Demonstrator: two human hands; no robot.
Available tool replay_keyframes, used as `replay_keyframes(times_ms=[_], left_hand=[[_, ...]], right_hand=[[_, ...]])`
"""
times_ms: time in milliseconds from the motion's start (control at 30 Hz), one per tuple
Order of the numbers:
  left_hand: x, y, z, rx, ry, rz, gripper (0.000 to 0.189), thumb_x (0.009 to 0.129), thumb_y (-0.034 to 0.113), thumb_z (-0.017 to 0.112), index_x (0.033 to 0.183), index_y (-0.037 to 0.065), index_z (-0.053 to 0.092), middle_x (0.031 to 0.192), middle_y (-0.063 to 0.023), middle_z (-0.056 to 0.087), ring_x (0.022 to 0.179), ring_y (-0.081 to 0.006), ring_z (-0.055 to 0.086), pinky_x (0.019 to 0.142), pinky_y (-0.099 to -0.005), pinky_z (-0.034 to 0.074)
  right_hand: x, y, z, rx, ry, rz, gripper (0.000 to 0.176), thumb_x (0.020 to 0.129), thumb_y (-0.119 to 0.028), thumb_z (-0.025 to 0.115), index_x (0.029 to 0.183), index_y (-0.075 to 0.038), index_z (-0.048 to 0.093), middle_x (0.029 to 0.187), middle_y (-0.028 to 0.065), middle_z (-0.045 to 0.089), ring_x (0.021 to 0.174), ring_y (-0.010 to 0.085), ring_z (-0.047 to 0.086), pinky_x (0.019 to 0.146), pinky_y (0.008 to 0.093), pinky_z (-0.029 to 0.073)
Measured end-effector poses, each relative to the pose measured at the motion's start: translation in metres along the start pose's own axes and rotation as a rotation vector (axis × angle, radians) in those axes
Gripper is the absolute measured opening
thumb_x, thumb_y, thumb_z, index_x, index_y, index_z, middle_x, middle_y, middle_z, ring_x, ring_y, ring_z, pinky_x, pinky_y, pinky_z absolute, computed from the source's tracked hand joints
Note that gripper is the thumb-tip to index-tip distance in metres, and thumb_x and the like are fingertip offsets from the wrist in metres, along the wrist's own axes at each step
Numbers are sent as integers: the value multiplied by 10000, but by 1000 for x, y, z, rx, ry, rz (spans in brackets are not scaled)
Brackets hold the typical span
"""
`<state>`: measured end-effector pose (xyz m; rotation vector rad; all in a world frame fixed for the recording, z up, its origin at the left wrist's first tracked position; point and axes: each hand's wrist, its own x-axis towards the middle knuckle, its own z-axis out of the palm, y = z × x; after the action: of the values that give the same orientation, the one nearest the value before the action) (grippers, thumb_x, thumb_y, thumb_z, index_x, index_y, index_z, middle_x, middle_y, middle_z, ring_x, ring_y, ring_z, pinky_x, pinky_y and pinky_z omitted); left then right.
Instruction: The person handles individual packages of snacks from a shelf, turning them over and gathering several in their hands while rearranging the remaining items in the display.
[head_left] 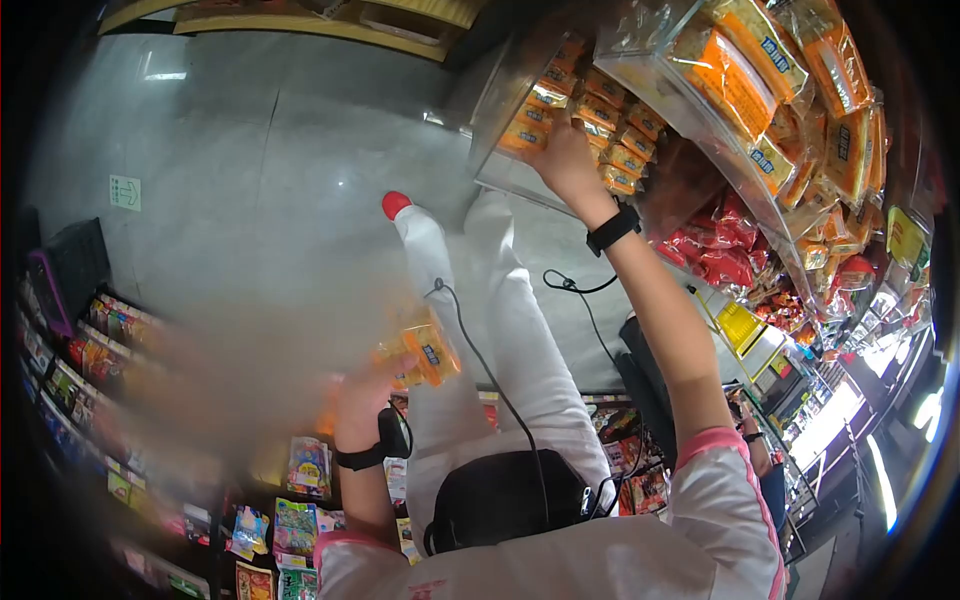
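My left hand [368, 402] is closed around several orange-and-clear snack packets [432, 352] with blue labels, held above my left thigh. My right hand [570, 165] reaches into a clear plastic bin [487, 165]. Its fingers are curled down at the rows of small orange snack packets [622, 157] lying inside. What those fingers hold, if anything, is hidden by the hand. Both wrists wear black bands.
A higher clear bin [690, 95] of larger orange packets stands at the right, with red packets [725, 240] below it. Shelves of bagged snacks [295, 525] run along the lower left. A black cable [490, 375] hangs across my legs. A blur covers part of the left side.
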<state>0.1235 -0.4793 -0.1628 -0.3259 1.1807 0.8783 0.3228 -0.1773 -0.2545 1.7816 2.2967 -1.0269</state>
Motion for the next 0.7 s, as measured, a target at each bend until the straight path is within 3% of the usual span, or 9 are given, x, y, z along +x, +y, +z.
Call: replay_keyframes(times_ms=[67, 167, 300, 367, 433, 500, 700], left_hand=[[2, -3, -2, 7, -14, 39, 491, 763, 181, 789, 1184, 41, 580, 1033, -52, 657, 859, -184, 665, 590, -305, 550], [0, 2, 4, 27, 99, -62, 618, 741, 43, 721, 1296, -32, 459, 1222, -125, 584, 1135, -253, 572, 975, -388, 459], [4, -17, -13, 11, 105, -2, 628, 735, 49, 736, 1291, -34, 456, 1212, -127, 589, 1126, -258, 577, 973, -388, 462], [9, -28, -22, 29, 81, 61, 628, 734, 50, 741, 1288, -36, 456, 1204, -128, 593, 1117, -258, 583, 964, -385, 469], [11, -29, -22, 31, 50, 84, 626, 735, 50, 744, 1285, -36, 457, 1193, -127, 599, 1102, -256, 593, 950, -382, 479], [10, -27, -19, 45, 40, 65, 619, 739, 50, 744, 1282, -35, 460, 1177, -124, 607, 1086, -252, 602, 935, -380, 489], [12, -28, -15, 110, 71, -24, 593, 750, 54, 746, 1270, -30, 473, 1140, -116, 624, 1053, -240, 619, 911, -378, 504]], right_hand=[[0, 0, -1, -21, 0, -23, 547, 747, -172, 730, 1130, 129, 481, 1056, 362, 547, 1011, 468, 569, 846, 455, 512], [-1, 2, -13, 62, -71, -14, 462, 757, -210, 724, 1090, 62, 554, 1007, 285, 612, 983, 417, 598, 820, 430, 515], [16, 36, -31, 309, -75, 50, 375, 791, -269, 708, 1048, -11, 619, 956, 228, 644, 879, 363, 640, 774, 395, 518], [37, 64, -31, 113, -14, -70, 348, 855, -222, 627, 1093, 28, 588, 1000, 155, 641, 861, 249, 642, 737, 322, 532], [36, 44, -37, 215, 4, 20, 322, 894, -190, 573, 1113, 45, 570, 1025, 119, 633, 850, 191, 637, 736, 291, 538], [32, 9, -47, 611, -32, 321, 293, 910, -175, 546, 1108, 41, 566, 1029, 120, 619, 847, 189, 624, 773, 300, 534], [48, 21, -26, 977, -60, 394, 220, 924, -123, 520, 1089, 13, 571, 998, 129, 618, 850, 190, 591, 797, 332, 516]])
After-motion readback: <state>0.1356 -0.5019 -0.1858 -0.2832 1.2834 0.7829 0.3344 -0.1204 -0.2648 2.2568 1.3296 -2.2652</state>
